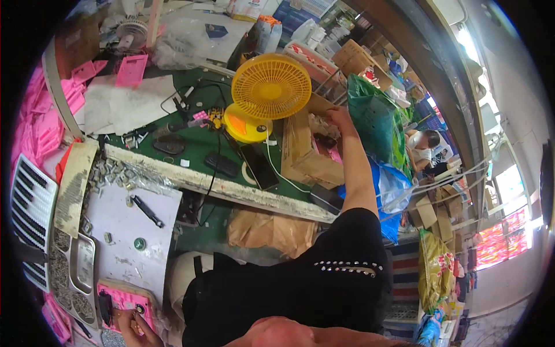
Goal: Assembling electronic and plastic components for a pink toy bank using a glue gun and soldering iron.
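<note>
At the lower left my left hand (137, 329) closes its fingers on a pink plastic casing (124, 301), thumb and fingers at its near edge. A black part (105, 307) and a small dark round piece sit on the casing. My right arm stretches out to a cardboard box (298, 147) on the green bench, with my right hand (338, 117) over its far side. The fingers there are too small and partly hidden to tell what they hold. Inside the box are dark and pink pieces (335, 155).
A yellow fan (272, 87), a phone (259, 166), cables and tools crowd the green bench. On the lower table (124, 254) lie a black screwdriver-like tool (147, 211), a green round piece (140, 243) and metal parts. A steel tray (82, 263) stands left. Another person (421, 150) sits farther right.
</note>
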